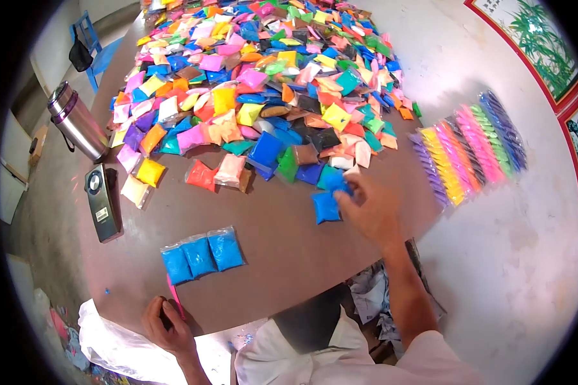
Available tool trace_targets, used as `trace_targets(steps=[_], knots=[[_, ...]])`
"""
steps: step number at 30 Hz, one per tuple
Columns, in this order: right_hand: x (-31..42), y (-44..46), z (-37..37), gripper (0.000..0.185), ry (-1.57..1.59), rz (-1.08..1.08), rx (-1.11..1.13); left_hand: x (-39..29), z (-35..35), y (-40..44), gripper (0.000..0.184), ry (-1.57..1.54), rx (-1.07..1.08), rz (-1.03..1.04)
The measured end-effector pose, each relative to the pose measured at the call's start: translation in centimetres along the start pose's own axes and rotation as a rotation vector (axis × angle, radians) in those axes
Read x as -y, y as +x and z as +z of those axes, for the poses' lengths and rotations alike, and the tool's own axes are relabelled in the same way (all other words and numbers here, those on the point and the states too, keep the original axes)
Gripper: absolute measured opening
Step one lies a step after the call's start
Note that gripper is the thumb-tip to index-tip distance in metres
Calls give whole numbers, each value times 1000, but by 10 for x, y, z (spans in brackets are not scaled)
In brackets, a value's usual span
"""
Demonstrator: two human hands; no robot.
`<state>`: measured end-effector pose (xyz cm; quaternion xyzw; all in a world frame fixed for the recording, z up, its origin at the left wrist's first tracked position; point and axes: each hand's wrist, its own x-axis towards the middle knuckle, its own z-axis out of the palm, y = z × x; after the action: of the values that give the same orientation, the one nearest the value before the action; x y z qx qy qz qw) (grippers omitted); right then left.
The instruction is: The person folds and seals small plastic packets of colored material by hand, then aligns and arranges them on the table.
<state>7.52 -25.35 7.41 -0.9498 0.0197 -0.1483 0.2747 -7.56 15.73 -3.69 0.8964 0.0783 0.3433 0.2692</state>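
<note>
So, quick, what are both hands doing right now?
Left hand: fingers curled beside a pink strip; whether it's holding anything cannot be told.
Right hand: closed, pinching a blue packet.

Glossy plastic seen on blue packets (pixel 200 256) at eight o'clock, coloured strips (pixel 480 144) at three. Smooth shiny metal noted on flask (pixel 82 125) at ten. Counter (pixel 273 221) marked smooth, low-sheen; shirt (pixel 270 362) at six, matt cloth.

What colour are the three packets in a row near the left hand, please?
The three packets are blue, clearest in the head view.
</note>
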Motion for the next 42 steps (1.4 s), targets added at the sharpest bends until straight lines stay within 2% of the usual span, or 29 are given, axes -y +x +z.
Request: trace_targets(steps=[4, 6, 7, 10, 13, 19, 25, 31, 33, 37, 39, 40, 42], knots=[[-2, -39, 12, 52, -1, 38, -7, 0, -2, 0, 12, -7, 9, 9], [-8, -50, 23, 60, -210, -139, -125, -1, -1, 1, 11, -20, 12, 11], [-6, -53, 27, 60, -208, -136, -126, -1, -1, 1, 11, -20, 13, 15], [-2, -57, 40, 57, -253, -166, -168, 1, 0, 1, 11, -28, 10, 10], [-6, -56, 51, 54, -178, -100, -201, 2, 0, 0, 11, -28, 4, 20], [-25, -65, 45, 39, -223, -178, -222, -2, 0, 2, 11, -13, 17, 27], [-70, -75, 21, 40, -315, -50, -316, -5, 0, 4, 9, -3, 13, -8], [-37, -40, 14, 36, -391, -113, -340, -2, 1, 3, 7, -11, 11, -27], [-23, -11, 21, 33, -307, -336, -315, -4, 1, 4, 7, 0, 14, -13], [-2, 57, 54, 28, -163, -408, -294, -6, 0, 6, 8, -17, 28, -7], [10, 85, 71, 29, -188, -501, -189, -6, -1, 5, 8, 2, 38, -22], [16, 92, 78, 29, -184, -504, -184, -5, -1, 5, 8, 7, 37, -27], [28, 103, 89, 33, -372, -450, -57, -5, -2, 4, 9, 4, 50, -45]])
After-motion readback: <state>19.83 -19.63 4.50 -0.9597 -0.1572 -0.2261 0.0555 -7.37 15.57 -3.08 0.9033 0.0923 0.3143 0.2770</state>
